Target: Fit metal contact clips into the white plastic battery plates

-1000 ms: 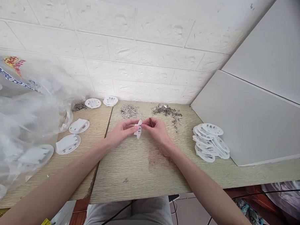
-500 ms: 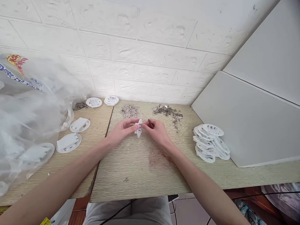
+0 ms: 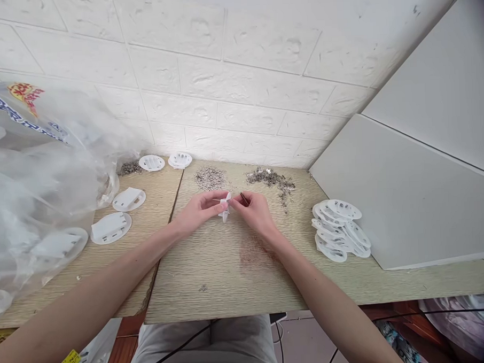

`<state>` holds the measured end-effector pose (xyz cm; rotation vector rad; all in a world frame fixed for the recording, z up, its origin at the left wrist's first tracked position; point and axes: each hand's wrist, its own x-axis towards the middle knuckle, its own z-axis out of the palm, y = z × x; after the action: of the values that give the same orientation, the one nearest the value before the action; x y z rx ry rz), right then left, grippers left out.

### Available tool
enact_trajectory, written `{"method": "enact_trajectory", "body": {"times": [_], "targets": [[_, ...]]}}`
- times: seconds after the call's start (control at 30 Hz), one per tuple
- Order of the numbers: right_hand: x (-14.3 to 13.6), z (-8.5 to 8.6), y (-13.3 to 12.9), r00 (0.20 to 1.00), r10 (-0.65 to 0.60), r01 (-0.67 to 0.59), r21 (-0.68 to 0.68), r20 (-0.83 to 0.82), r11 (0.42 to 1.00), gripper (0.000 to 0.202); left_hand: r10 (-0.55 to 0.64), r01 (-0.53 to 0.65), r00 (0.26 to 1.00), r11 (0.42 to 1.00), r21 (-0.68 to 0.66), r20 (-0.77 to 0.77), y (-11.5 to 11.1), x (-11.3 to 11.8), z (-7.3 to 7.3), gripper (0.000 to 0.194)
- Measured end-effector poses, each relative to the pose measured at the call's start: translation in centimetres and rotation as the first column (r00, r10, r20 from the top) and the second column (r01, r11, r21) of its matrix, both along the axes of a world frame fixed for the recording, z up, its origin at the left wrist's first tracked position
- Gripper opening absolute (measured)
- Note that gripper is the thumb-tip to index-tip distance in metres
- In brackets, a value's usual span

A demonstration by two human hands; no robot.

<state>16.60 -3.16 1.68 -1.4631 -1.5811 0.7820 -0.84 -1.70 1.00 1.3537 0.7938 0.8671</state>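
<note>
Between the fingers of my left hand [image 3: 197, 211] is a white plastic disc-shaped part [image 3: 225, 216], held tilted nearly edge-on above the table. My right hand [image 3: 257, 213] is closed, with a thin dark brown rod-like tool [image 3: 244, 198] sticking up out of it. Its thumb and fingertips meet the right side of the white part; any small piece pinched there is too small to make out. Just behind my hands lie a pile of small pale metal pieces [image 3: 210, 177] and a pile of darker metal clips [image 3: 268, 176].
Similar white discs are stacked at the right [image 3: 340, 230], beside a white panel [image 3: 411, 195]. More discs [image 3: 111, 228] lie at the left, near a large clear plastic bag [image 3: 53, 173]. A few tiny metal bits [image 3: 203, 288] rest near the front edge. A white brick-patterned wall [image 3: 238, 90] stands behind.
The white part has turned slightly in my left fingers, so its face with the metal pieces shows less. Both hands stay in almost the same place.
</note>
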Motion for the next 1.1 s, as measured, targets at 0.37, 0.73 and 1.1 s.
{"method": "enact_trajectory", "body": {"times": [0.37, 0.73, 1.1], "targets": [[0.7, 0.1, 0.4, 0.916, 0.089, -0.18, 0.202, 0.391, 0.963, 0.014, -0.005, 0.025, 0.986, 0.992, -0.121, 0.164, 0.4, -0.1, 0.2, 0.039], [0.7, -0.3, 0.3, 0.92, 0.063, -0.179, 0.272, 0.386, 0.945, 0.01, -0.015, 0.041, 0.982, 0.99, -0.135, 0.189, 0.2, -0.2, 0.7, 0.035], [1.4, 0.1, 0.7, 0.943, 0.06, -0.124, 0.179, 0.326, 0.976, 0.013, 0.11, -0.043, 0.958, 0.968, -0.246, 0.265, 0.7, -0.1, 0.4, 0.022]]}}
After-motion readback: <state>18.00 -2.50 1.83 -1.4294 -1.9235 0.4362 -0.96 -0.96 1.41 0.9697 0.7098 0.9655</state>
